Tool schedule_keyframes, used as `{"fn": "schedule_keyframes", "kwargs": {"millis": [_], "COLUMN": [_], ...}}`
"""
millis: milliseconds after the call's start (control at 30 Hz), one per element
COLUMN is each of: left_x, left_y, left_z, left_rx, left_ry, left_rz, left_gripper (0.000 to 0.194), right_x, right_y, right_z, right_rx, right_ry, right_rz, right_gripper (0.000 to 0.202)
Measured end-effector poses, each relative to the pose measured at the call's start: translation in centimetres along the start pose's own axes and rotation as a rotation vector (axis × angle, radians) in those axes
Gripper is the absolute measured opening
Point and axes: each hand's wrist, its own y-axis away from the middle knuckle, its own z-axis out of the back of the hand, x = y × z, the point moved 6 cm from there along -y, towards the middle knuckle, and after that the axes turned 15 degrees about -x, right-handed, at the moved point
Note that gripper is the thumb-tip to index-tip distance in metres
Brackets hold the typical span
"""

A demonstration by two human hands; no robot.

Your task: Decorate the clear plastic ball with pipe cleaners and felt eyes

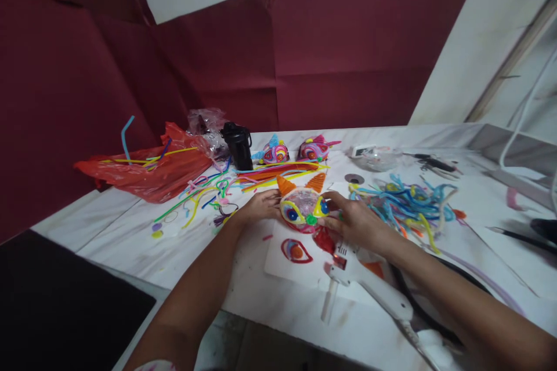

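Note:
A cat-like face mask with orange ears, yellow-rimmed blue eyes and a green nose stands between my two hands. My left hand grips its left edge, and my right hand holds its right edge near the blue eye. Below it, on a white sheet, lies a red-rimmed eye shape with an orange centre. A white glue gun rests beneath my right forearm, a clear glue stick poking out of its back. A red piece sits beside the gun, partly covered.
Two colourful masks stand at the back beside a black bottle. A red plastic bag and scattered pipe cleaners lie left. Tangled blue pipe cleaners, pliers and a black-handled tool are at the right.

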Motion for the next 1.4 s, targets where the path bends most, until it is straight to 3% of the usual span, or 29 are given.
{"fn": "schedule_keyframes", "kwargs": {"millis": [200,400,567,800,1033,1233,1400], "left_x": [0.6,0.5,-0.2,-2.3,-1.4,-0.9,-0.5], "left_y": [-0.3,-0.1,0.2,1.1,1.1,1.4,1.1], "left_z": [0.5,0.8,-0.4,-2.4,-3.0,-3.1,-2.5], "left_rx": [-0.004,-0.053,-0.030,0.038,0.032,0.009,-0.047], "left_ry": [0.019,0.002,0.080,0.039,-0.017,-0.061,-0.030], "left_rz": [0.017,0.035,0.081,-0.052,0.017,0.080,0.086], "left_gripper": [0.072,0.064,0.062,0.078,0.099,0.093,0.096], "right_x": [-0.6,-0.9,-0.9,-0.3,0.7,1.0,0.7], "right_y": [0.0,0.0,0.1,0.6,1.0,1.1,1.7], "right_z": [0.2,0.4,0.2,0.1,-0.1,-0.1,1.1], "right_rx": [-0.033,-0.008,-0.006,-0.054,-0.058,-0.048,-0.153], "right_ry": [-0.043,-0.106,-0.097,-0.113,-0.039,-0.065,-0.073], "right_rz": [-0.003,-0.031,-0.016,0.022,0.069,0.090,0.126], "right_gripper": [0.044,0.049,0.047,0.044,0.045,0.048,0.047]}}
